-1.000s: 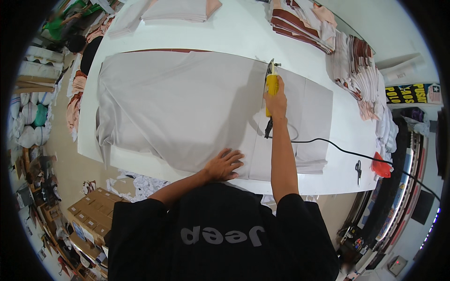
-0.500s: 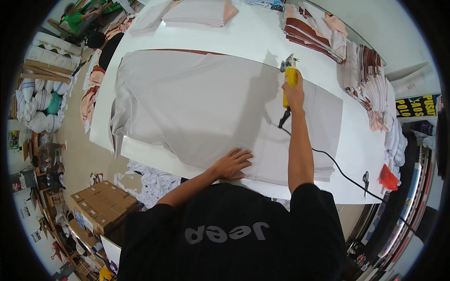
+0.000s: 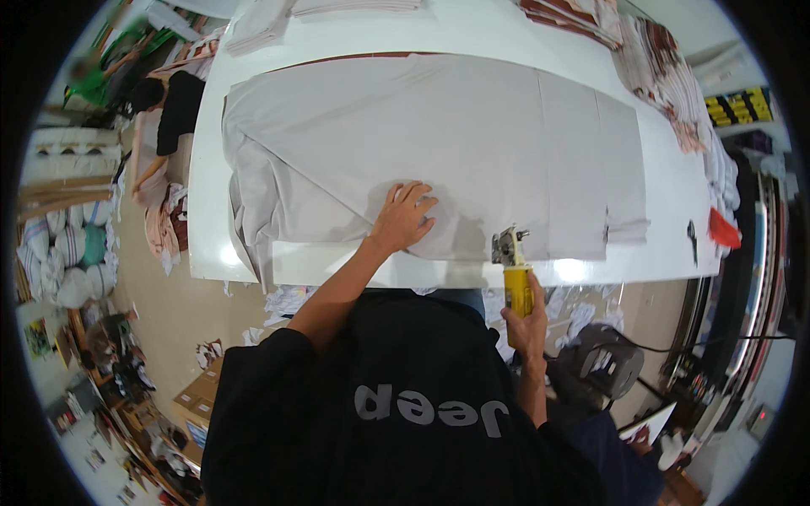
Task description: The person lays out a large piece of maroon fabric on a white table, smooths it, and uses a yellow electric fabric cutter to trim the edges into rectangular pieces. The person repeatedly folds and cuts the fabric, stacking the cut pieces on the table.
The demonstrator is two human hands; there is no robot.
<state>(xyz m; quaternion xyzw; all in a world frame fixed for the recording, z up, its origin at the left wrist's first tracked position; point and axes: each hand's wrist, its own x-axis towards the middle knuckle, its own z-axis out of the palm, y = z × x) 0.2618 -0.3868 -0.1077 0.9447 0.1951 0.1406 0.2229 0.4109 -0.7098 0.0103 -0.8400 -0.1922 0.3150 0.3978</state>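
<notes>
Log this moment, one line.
left hand: open over grey fabric | right hand: holding yellow power tool, fabric's near edge | scissors: table, right

The fabric [image 3: 456, 143] is plain pale grey, with a strip [image 3: 346, 58] of reddish brown showing along its side toward the tabletop's far edge. The tabletop [image 3: 316, 255] itself is glossy white. The tool [image 3: 516, 293] has a yellow body and a silver-grey head. At the far right corner, the pile [image 3: 661, 72] is banded white, brown and peach. By the right edge, the scissors [image 3: 693, 244] are dark and the bundle [image 3: 723, 228] solid red.
</notes>
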